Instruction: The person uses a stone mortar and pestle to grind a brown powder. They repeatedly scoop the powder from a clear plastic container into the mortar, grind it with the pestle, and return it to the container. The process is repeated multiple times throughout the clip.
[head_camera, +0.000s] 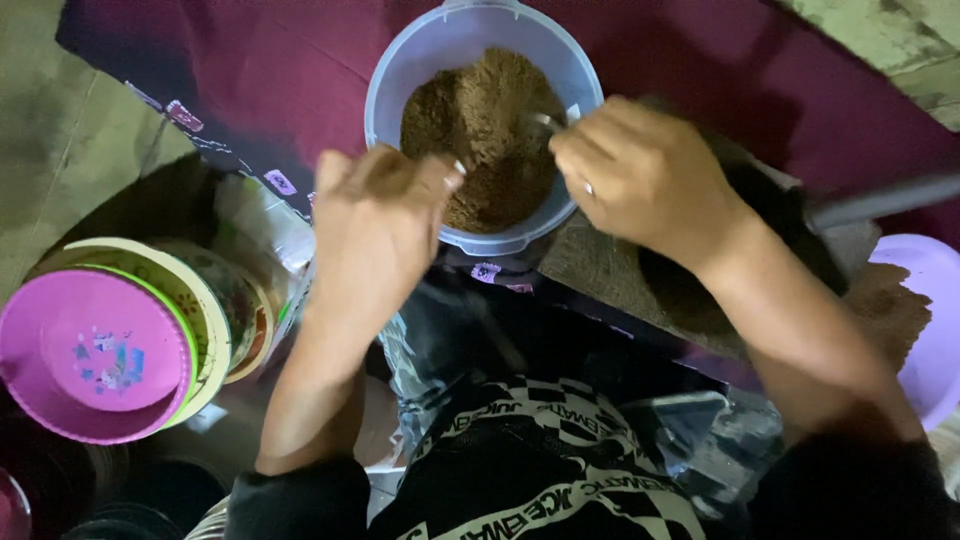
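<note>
- Nearest, a black garment (560, 470) with a pale checked print and lettering is seen at the bottom edge, with dark sleeves at both forearms.
- Just beyond it, crumpled clear plastic bags (440, 350) are spread between the two arms.
- To the left, a stack of plastic bowls (205, 300) is set on its side, with a pink bowl (95, 355) at the front, its base turned to the camera.
- At the far right edge, part of a lilac plastic bowl (935, 300) is seen, beside a patch of brown powder on coarse sacking (600, 270).
- Further out, the left hand (375, 225) is held with fingers curled together at the near rim of a clear round plastic tub (400, 70); whether anything is gripped cannot be told.
- The right hand (640, 175), a ring on one finger, is closed around the handle of a metal spoon (545, 122), whose bowl is dipped into the tub.
- The tub is filled well up with brown powder (480, 130) and is set straight ahead, between and just beyond both hands.
- Farthest, a maroon cloth (270, 60) is spread under the tub.
</note>
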